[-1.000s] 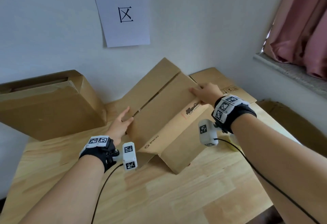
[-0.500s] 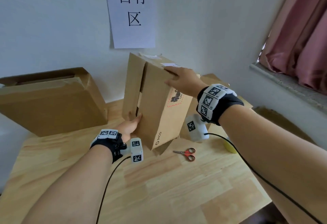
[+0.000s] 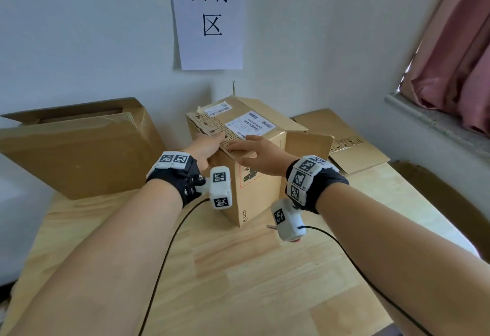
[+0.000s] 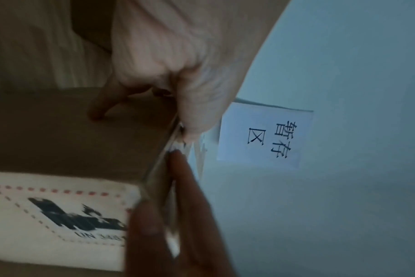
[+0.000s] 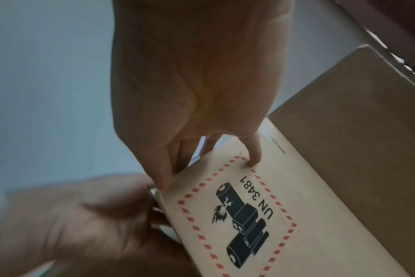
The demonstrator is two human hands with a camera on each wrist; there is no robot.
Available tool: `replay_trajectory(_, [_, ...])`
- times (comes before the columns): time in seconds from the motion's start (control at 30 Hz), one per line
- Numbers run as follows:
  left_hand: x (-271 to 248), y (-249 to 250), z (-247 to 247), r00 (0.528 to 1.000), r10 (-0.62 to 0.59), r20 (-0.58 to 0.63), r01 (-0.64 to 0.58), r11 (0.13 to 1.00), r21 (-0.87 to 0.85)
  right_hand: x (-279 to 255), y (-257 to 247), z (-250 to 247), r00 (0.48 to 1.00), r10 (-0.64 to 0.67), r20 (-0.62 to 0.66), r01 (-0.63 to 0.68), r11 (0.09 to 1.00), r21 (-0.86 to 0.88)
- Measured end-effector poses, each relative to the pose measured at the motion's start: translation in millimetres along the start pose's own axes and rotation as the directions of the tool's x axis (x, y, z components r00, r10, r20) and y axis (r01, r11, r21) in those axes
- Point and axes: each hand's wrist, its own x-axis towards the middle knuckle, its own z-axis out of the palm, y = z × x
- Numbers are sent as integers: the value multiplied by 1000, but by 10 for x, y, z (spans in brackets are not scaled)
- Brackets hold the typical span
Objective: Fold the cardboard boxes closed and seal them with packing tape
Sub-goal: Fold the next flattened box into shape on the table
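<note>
- Head view: cardboard box (image 3: pixel 254 150) stood upright on the wooden counter (image 3: pixel 238 269), mid-back, below the paper sign (image 3: pixel 209 17) on the wall.
- Left hand (image 3: pixel 205 147) and right hand (image 3: pixel 261 154) both lay on the near top edge of the box, close together. Fingers looked fairly straight, pressing the labelled top panel down.
- One side flap (image 3: pixel 309 147) on the right stuck out open. A second big box (image 3: pixel 77 144) leaned at the left, and flattened cardboard (image 3: pixel 344 139) lay at the right rear.
- No tape roll visible in any view. The red bit under the right wrist camera was too hidden to name.
- My read: square the box first, hold the top down with one flat palm, then tuck the loose side flap before any tape goes on. Pressing only at the near edge risks the far side springing up.
- Left wrist view: added grip detail the head view lacked. The left thumb was on the box side and the fingertips were at the top edge, so a pinch on the box edge, narrow. The right hand's fingers (image 4: pixel 185 196) came in from below. Blurry.
- Right wrist view: showed the UN 3481 battery label (image 5: pixel 239 221) on the side face, unreadable from above. Right fingertips (image 5: pixel 255 155) bent over the top edge, touching the side, palm mostly flat; a loose hold on the edge, not a clamp.
</note>
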Motion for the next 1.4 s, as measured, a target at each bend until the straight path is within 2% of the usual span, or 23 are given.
replay_trajectory(0.07, [47,-36,-12,999,41,-12,-41,999,14,7,21,-71,990,50,-130,-45,998,40])
replay_trajectory(0.1, [-20,-38,-12,998,54,-11,-54,999,-1,6,59,-126,959,114,-258,-109,994,34])
replay_trajectory(0.17, [-133,-67,-42,998,60,2,-60,998,-29,-16,228,-249,814,271,-513,-314,949,4])
replay_trajectory(0.2, [-146,-103,-66,998,62,20,-61,997,-38,-48,341,-302,744,341,-574,-406,914,17])
replay_trajectory(0.23, [-150,-142,-103,998,61,32,-59,997,-44,-83,451,-338,704,408,-582,-476,879,39])
replay_trajectory(0.3, [-189,-198,-155,997,57,49,-54,997,-58,-144,608,-354,680,512,-526,-553,828,92])
replay_trajectory(0.37, [-205,-228,-192,997,55,57,-51,997,-62,-144,688,-315,663,491,-565,-511,849,138])
replay_trajectory(0.47, [-243,-244,-251,997,59,59,-55,996,-67,-138,728,-239,605,373,-703,-295,926,237])
replay_trajectory(0.57, [-260,-307,-359,997,43,69,-37,995,-90,-219,751,-178,625,388,-677,-179,916,359])
replay_trajectory(0.73, [-243,-402,-523,998,6,68,2,993,-118,-313,658,-147,689,397,-606,-161,900,406])
replay_trajectory(0.9, [-245,-430,-598,997,20,81,-6,986,-165,-374,580,-177,726,352,-591,-141,917,373])
replay_trajectory(1.0, [-259,-471,-672,997,25,69,-12,982,-188,-396,560,-174,763,283,-581,-82,934,347])
replay_trajectory(1.07, [-286,-496,-741,998,10,56,3,975,-223,-389,560,-143,764,233,-602,-43,949,313])
replay_trajectory(1.13, [-315,-549,-793,999,-2,37,12,963,-268,-374,592,-92,763,248,-597,-55,945,322])
replay_trajectory(1.27, [-392,-666,-830,1000,-10,13,14,941,-337,-333,644,6,824,318,-469,-156,923,352])
replay_trajectory(1.4, [-417,-765,-761,1000,-14,18,20,918,-395,-291,505,-94,826,269,-495,-85,928,364])
